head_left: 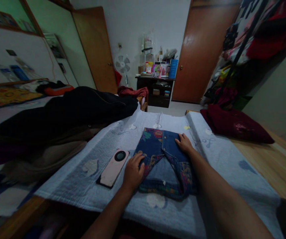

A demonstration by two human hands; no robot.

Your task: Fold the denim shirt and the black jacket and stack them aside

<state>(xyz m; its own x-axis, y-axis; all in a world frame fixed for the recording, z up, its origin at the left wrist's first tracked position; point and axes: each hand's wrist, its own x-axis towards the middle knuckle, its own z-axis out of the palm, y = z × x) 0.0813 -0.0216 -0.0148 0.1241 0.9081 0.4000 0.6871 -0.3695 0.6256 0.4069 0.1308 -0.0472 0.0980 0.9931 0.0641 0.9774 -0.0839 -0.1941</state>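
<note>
A folded denim jacket (152, 142) with flower-patterned panels lies on a light blue cloth (90, 189), its collar end towards me and buttons down its middle. My left hand (133, 171) rests on its left edge, fingers stretched out. Flat on the upper right part of the denim lies my right hand (184, 144), fingers apart. Neither hand grips anything that I can see. Just left of my left hand is a pink phone (113, 169), back side up, with a round black camera ring.
Dark clothes (83, 106) are heaped on the left. A maroon cushion-like bundle (235, 124) sits at the right on a wooden surface (262, 159). Farther back stand a fan (123, 64), a dark cabinet (155, 93) and two doors. Clothes hang at upper right.
</note>
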